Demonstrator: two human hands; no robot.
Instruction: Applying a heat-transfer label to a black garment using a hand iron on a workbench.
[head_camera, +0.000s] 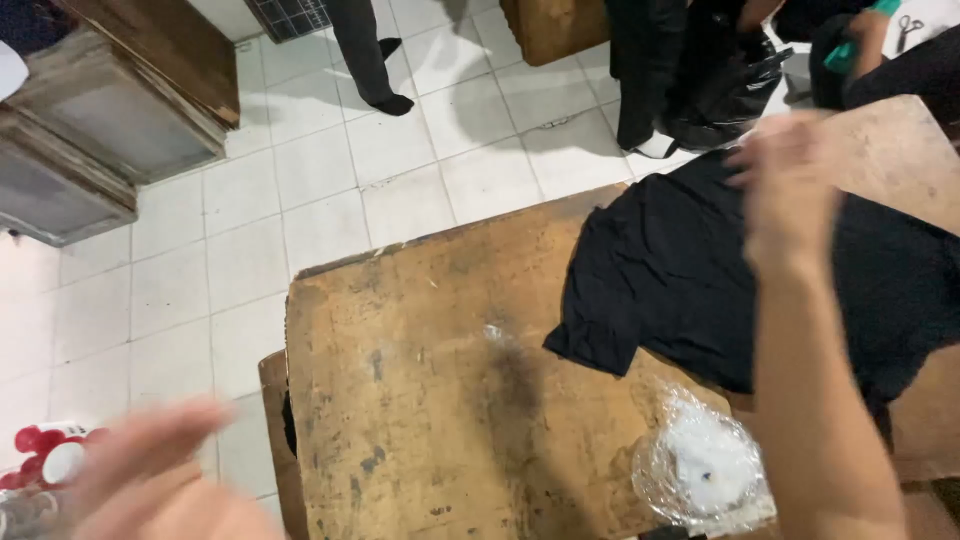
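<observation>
Your right hand (785, 185) is stretched out over the black garment (690, 270), which lies spread across the far right part of the worn wooden table (420, 400), one sleeve pointing toward the table's middle. The hand is blurred; its fingers look loosely spread and released, hovering at the upper edge of the cloth, and you cannot tell whether the fingertips touch it. Your left hand (160, 480) sits low at the left, off the table's edge and above the white tiled floor (300, 170), also blurred, fingers extended and open, grasping nothing. Just beside it at the frame's edge is a cluster of red and white items (50, 460), too smeared to identify. Near your right forearm, at the table's near edge, lies a crumpled clear plastic bag (700, 470) with something white inside. Beyond the table, other people's dark-trousered legs (370, 55) stand on the tiles, and grey wooden crates (90, 130) sit at the upper left
</observation>
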